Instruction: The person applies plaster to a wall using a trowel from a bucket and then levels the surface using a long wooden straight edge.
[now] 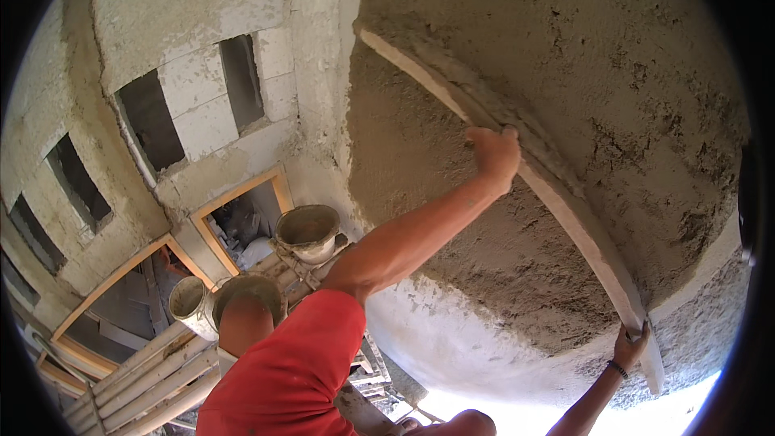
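A long, pale straightedge board (577,230) lies slantwise against a wall coated in wet grey-brown mortar (646,137). It looks curved through the lens. My left hand (495,157), at the end of a stretched arm in a red sleeve, is closed around the board near its middle. Lower right, my right hand (632,345), with a dark bracelet at the wrist, grips the board close to its lower end. A ridge of scraped mortar (517,117) has gathered along the board's upper side. Below the board, the mortar (420,161) is partly smooth, partly rough.
Mortar-stained buckets (307,230) and a white pail (190,303) stand at the left on scaffolding of poles or planks (153,375). Behind are wood-framed openings (278,190) and a block wall (202,125) with narrow gaps. Bare pale wall (460,323) borders the mortar below.
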`<state>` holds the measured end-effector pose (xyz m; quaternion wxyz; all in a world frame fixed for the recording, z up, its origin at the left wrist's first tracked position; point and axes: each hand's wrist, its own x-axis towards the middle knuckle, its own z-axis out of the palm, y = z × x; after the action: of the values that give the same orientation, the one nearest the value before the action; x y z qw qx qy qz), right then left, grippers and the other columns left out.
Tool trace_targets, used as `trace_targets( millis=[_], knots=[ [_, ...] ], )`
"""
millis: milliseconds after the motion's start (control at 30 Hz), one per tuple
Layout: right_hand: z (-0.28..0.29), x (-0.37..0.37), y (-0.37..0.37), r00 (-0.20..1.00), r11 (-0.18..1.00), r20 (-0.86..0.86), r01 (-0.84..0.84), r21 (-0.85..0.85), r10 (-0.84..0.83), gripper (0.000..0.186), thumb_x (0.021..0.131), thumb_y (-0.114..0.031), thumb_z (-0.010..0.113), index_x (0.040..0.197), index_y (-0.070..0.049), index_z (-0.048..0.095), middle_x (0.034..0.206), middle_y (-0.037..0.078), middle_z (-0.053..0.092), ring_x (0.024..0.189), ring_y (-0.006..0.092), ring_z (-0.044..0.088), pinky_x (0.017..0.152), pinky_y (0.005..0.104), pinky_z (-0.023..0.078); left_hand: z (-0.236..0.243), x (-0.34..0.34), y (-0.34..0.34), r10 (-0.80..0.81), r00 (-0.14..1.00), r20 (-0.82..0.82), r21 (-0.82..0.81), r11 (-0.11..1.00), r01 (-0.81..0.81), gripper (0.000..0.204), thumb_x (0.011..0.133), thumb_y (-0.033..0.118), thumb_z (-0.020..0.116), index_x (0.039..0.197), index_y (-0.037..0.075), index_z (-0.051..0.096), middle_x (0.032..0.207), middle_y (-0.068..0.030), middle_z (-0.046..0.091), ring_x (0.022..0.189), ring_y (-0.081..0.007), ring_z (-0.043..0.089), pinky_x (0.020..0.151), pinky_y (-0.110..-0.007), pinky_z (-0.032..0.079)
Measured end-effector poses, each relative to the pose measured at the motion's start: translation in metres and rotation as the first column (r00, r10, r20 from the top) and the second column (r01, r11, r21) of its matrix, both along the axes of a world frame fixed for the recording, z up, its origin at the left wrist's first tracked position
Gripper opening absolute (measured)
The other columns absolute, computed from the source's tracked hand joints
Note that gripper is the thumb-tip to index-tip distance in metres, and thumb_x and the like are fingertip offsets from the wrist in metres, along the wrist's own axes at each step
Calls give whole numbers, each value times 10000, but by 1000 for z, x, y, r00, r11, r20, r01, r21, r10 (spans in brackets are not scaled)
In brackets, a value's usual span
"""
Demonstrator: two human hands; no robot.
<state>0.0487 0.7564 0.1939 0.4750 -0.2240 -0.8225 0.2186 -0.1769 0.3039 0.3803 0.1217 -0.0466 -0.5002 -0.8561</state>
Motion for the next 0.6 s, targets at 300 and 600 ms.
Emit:
trace_targets(
  millis=[300,600],
  knots=[
    [24,93,11,998,996,25,56,-76,-55,612,819,-56,701,1348,21,403,1253,239,524,1094,289,574,920,355,511,-32,62,7,41,991,129,143,988,-60,438,863,90,538,1106,-83,217,852,-148,469,661,-184,521,544,-337,441],
    [113,117,15,994,982,19,105,154,-109,587,848,-139,699,1352,-12,427,1272,230,542,1134,288,568,970,341,475,-109,95,-65,-95,921,377,392,918,-65,309,863,102,534,1050,-40,333,721,-108,454,530,-176,475,396,-345,358]
  ],
)
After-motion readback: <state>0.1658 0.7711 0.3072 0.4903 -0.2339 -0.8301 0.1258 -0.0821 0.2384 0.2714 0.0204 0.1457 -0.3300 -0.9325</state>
